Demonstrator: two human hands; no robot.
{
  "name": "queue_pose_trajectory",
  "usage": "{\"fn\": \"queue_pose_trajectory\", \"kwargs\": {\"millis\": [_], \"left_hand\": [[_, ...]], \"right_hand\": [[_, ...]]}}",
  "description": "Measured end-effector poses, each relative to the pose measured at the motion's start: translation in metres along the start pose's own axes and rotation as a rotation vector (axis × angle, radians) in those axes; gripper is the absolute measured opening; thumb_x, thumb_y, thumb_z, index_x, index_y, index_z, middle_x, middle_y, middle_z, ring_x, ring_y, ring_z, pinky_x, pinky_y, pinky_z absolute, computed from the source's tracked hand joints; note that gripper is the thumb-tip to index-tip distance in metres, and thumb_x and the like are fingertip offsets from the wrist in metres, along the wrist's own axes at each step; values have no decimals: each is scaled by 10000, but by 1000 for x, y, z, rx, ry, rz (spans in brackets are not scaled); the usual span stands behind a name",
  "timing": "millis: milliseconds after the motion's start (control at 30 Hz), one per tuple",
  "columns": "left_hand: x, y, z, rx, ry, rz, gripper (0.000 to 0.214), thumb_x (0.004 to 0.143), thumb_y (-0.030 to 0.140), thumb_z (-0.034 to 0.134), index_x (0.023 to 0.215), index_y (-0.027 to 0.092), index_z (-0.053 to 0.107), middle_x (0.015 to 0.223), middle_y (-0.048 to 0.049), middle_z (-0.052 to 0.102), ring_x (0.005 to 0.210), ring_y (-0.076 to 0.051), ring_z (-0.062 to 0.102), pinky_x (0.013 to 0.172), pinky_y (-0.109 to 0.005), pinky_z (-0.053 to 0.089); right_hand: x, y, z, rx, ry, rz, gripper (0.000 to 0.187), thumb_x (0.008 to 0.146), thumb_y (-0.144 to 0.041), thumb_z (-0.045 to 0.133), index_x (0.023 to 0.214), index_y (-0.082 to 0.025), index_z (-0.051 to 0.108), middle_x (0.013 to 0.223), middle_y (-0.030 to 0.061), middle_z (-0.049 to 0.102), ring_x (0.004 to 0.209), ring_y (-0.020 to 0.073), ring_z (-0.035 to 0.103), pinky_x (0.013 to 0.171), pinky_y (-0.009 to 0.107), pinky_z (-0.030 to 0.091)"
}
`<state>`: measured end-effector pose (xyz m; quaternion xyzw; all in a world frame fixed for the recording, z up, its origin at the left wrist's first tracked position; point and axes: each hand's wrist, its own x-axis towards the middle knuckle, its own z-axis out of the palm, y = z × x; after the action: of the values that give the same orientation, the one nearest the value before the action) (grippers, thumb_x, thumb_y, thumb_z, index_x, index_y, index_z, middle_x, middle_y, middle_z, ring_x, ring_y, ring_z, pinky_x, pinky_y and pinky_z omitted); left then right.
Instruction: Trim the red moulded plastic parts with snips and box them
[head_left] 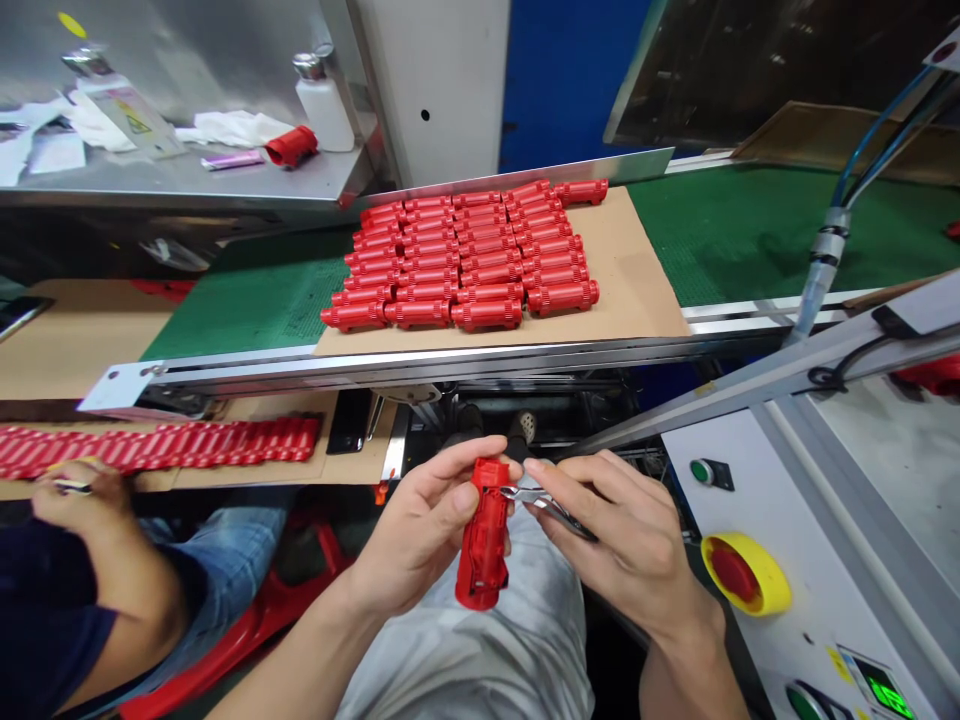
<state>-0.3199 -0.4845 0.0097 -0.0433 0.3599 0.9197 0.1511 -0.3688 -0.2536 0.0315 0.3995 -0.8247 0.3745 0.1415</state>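
Observation:
My left hand [420, 520] grips a red ribbed plastic tube-shaped part [486, 545], held upright above my lap with its cut-out side facing me. In my right hand [622, 530] is a pair of small metal nippers [553, 508]. Their jaws meet the part's right edge just below its top collar; whether they are closed on the plastic is too small to tell. Beyond my hands, many similar red parts [480, 250] lie in rows on a cardboard sheet [637, 270] over the belt.
A green conveyor belt [720, 240] runs across in front. At left a co-worker's hand [79, 495] is beside a row of red parts [225, 445]; a phone [349, 422] lies near it. To the right stands a machine panel with an emergency stop button [739, 572]. White bottles [326, 105] stand on a steel shelf.

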Motion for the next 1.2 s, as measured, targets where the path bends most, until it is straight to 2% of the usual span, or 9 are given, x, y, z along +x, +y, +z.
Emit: {"fn": "queue_pose_trajectory", "kwargs": {"millis": [167,333,533,700,933,1133,1200], "left_hand": [[0,1,0,-3,-4,-6,412,985,359,777,1389,291,746,1285,-124,808,795,-184,813,726,-291,694],[1,0,-1,4,-9,-34,410,989,372,769,1392,300,749,1245,-116,824,771,-186,811,697,-284,688],[1,0,-2,9,-2,-39,440,981,389,778,1408,287,742,1255,-143,821,762,-194,803,679,-298,684],[2,0,-1,-7,0,-53,447,967,391,796,1397,280,750,1183,-136,832,738,-197,801,664,-299,681],[3,-3,-4,-25,-12,-93,462,984,403,774,1426,276,726,987,-103,828,738,-198,796,679,-299,676],[4,-1,-1,-56,-10,-75,444,960,391,805,1385,270,755,1246,-130,800,865,-198,791,693,-292,688],[4,-1,-2,-62,-5,-63,455,954,392,814,1384,255,754,1271,-148,794,909,-205,786,694,-282,685]], "right_hand": [[1,0,-1,7,-7,-15,553,952,-47,776,1475,-179,653,1068,70,739,920,184,644,814,359,515],[-1,7,2,62,-12,1,578,962,-77,789,1500,-221,637,1083,56,748,921,176,651,829,354,522],[1,6,-1,52,-25,-18,566,966,-61,779,1495,-197,633,1083,62,753,911,167,649,830,353,526],[-1,9,3,81,-17,-9,550,972,-78,782,1487,-217,645,1076,53,762,920,164,672,826,343,542],[-6,13,18,196,82,39,543,932,-57,825,1424,-247,698,1087,39,790,915,142,716,809,295,581],[-15,15,18,217,138,112,550,934,-108,837,1431,-313,720,1057,35,779,850,150,720,748,295,599],[-17,13,15,225,168,147,538,929,-110,841,1414,-317,734,1029,32,765,819,148,712,729,290,605]]}}
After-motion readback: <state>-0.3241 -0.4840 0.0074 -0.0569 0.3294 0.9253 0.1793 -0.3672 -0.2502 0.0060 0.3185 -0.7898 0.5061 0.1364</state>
